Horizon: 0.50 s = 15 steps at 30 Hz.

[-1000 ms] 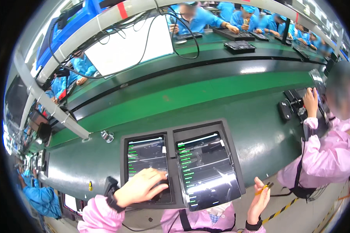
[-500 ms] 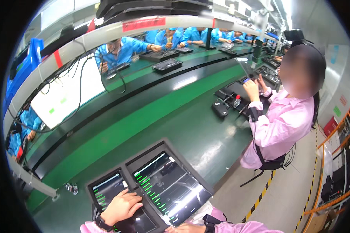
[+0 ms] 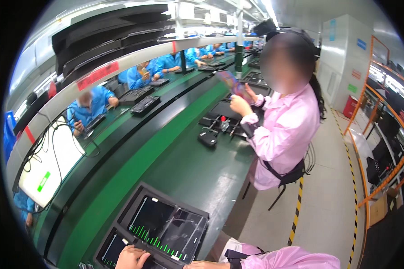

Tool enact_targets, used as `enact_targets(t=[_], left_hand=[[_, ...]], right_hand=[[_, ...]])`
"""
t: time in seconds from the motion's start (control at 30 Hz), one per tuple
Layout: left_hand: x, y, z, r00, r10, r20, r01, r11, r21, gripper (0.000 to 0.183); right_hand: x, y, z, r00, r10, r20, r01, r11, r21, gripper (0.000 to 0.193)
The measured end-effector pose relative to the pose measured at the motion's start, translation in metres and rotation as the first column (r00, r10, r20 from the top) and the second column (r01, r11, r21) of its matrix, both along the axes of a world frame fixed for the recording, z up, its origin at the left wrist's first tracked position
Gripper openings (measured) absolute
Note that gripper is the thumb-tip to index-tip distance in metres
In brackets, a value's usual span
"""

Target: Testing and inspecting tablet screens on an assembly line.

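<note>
We see our left hand [image 3: 132,257] at the lower edge of the view, over the inner side of the left tablet [image 3: 115,249], near the divider of the tray. Its thumb stands apart from the fingers, so the hand is loosely spread; whether it presses on the glass, we cannot tell. Our right hand [image 3: 205,265] is close to the near corner of the right tablet [image 3: 166,228]; it is partly cut by the picture edge, and we cannot tell if it grips something.

Both tablets lie with screen upward, side by side in the dark grey tray [image 3: 142,188], each in its own compartment. The right one shows a row of green text lines on black, and its glossy surface reflects the light. The tray rests on the green workbench [image 3: 179,172], at our side of it.

Farther along the same bench, a co-worker in pink [image 3: 285,121] holds up a thin panel [image 3: 234,85] with both hands. A small black device [image 3: 207,138] lies on the bench before this person. Across the bench, people in blue [image 3: 90,105] sit near dark trays, and a bright white board [image 3: 54,159] leans at our left.
</note>
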<state>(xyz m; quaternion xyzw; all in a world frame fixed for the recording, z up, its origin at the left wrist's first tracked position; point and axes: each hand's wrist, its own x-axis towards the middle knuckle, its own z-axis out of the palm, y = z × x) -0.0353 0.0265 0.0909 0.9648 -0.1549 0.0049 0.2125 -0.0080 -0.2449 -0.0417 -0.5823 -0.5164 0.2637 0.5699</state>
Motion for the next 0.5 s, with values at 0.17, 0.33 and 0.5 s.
enact_targets(t=[0.17, 0.33, 0.5], left_hand=[[0.005, 0.016, -0.012, 0.997, -0.070, 0.028, 0.068, 0.996, 0.051, 0.028], [-0.002, 0.067, -0.068, 0.921, -0.302, 0.247, 0.279, 0.952, 0.125, 0.018], [0.016, 0.109, -0.164, 0.608, 0.024, -0.794, -0.461, 0.824, -0.328, 0.043]], right_hand=[[-0.001, 0.006, 0.015, 0.993, -0.097, -0.064, 0.095, 0.995, -0.035, 0.042], [0.003, 0.014, 0.008, 0.972, -0.200, 0.123, 0.203, 0.979, -0.010, 0.040], [0.008, 0.013, 0.003, 0.928, -0.316, 0.198, 0.321, 0.947, 0.005, 0.026]])
